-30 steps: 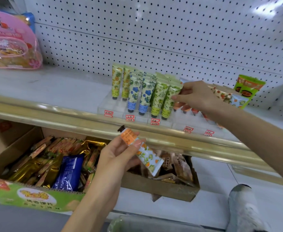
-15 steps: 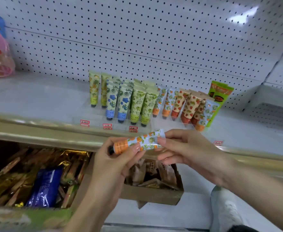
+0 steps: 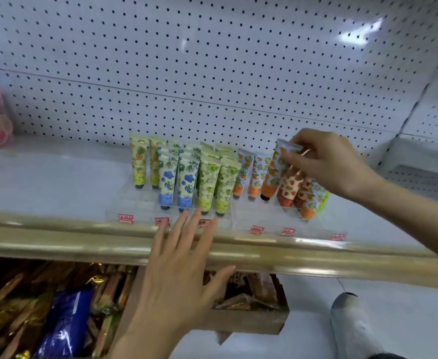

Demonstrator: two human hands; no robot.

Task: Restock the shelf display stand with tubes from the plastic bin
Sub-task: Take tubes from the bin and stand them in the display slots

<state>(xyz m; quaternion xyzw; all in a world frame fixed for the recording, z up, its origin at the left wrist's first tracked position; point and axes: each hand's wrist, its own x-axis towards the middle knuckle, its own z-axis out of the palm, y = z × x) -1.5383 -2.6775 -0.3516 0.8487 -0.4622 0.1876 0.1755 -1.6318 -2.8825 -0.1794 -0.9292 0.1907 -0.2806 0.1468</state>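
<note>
— Any writing you can read?
— None. Red tags (image 3: 125, 218) along the front of the stand (image 3: 124, 200) carry print, but it is too blurred to read. The tubes show only patterns, with no legible brand.
— And the grip?
— The right hand (image 3: 326, 161) has a grasping grip. Thumb and fingers pinch the flat crimped end of the orange tube (image 3: 275, 174). It hangs cap down and slightly tilted, with its black cap low in the stand, just beside two matching tubes (image 3: 242, 174). I cannot tell whether the cap is seated.
— The other one?
— The left hand (image 3: 184, 257) has a released grip, fingers straight and spread, holding nothing. Its fingertips reach the stand's front edge above the gold rail (image 3: 57, 244). Whether they touch it is unclear.
— Materials?
— The stand is clear, stepped plastic on a white shelf (image 3: 44, 177), backed by perforated pegboard (image 3: 212, 60). The tubes are glossy, flat on top and narrow down to round caps. Their prints are yellow fruit, blue flowers, green, orange and strawberry. Below sits a cardboard box (image 3: 251, 326) of foil packets.
</note>
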